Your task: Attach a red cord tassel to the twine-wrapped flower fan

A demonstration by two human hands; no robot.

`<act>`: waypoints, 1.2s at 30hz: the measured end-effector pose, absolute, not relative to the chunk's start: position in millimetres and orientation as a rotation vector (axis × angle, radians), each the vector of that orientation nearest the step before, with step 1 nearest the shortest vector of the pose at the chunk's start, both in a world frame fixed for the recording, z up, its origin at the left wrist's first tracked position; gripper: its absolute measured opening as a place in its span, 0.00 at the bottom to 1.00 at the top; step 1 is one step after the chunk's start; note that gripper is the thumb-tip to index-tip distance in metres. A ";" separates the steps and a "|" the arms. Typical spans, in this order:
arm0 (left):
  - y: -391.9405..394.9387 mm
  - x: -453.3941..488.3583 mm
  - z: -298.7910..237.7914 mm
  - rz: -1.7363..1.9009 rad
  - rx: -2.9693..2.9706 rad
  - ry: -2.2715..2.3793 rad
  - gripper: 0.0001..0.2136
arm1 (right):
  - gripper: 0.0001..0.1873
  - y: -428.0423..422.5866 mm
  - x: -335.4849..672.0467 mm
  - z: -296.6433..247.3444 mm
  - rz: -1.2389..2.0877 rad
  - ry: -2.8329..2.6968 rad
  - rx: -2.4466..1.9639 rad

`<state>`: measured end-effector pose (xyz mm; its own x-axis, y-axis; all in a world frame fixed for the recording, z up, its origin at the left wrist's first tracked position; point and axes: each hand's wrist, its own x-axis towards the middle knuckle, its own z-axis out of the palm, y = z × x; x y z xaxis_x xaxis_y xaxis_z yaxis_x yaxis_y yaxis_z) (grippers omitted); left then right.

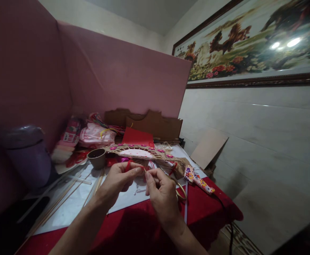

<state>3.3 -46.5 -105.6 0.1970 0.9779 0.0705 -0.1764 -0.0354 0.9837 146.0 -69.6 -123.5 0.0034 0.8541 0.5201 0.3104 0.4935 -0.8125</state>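
My left hand (pixel 121 180) pinches a fuzzy red strand (pixel 129 164) that passes over its fingers. My right hand (pixel 162 193) is closed too, its thumb and forefinger meeting the left fingertips at the same strand; a red bit also shows behind the right knuckles. Whether the strand is yarn or pipe cleaner I cannot tell. Just beyond both hands lies an arched woven piece (pixel 136 153) with a white middle and pink gems along its edge. A gold-coloured ring (pixel 181 193) sits beside my right hand, partly hidden by it.
A flower-patterned glue gun (pixel 199 180) with a dark cord lies at the right. On the left are a dark-mouthed cup (pixel 96 159), thin wooden sticks (pixel 61 200) and a purple bin (pixel 28 159). Behind stand a red card (pixel 137 137), cardboard (pixel 157 124) and pink packages (pixel 97 134).
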 end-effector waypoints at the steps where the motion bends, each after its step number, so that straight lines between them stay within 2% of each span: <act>1: -46.7 3.5 -105.6 1.174 1.211 0.909 0.13 | 0.11 -69.6 146.2 -123.7 0.577 -1.564 -1.040; 11: -45.8 3.4 -105.8 1.216 1.208 0.910 0.14 | 0.12 -65.1 152.5 -128.8 0.535 -1.547 -1.091; 22: -44.3 2.9 -99.6 1.269 1.280 1.077 0.22 | 0.12 -65.9 168.6 -127.1 0.468 -1.526 -1.178; 30: -44.8 -7.9 -78.2 1.192 1.489 1.069 0.20 | 0.13 -56.8 177.7 -115.8 0.760 -1.475 -0.930; 36: -48.6 -10.9 -59.9 1.184 1.366 0.867 0.19 | 0.11 -49.9 182.8 -101.5 0.698 -1.578 -0.856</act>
<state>-10.9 -48.6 -59.9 0.2390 0.9543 0.1794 -0.1176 -0.1550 0.9809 182.8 -49.9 -101.5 -0.0816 0.8305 0.5511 0.1507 0.5568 -0.8168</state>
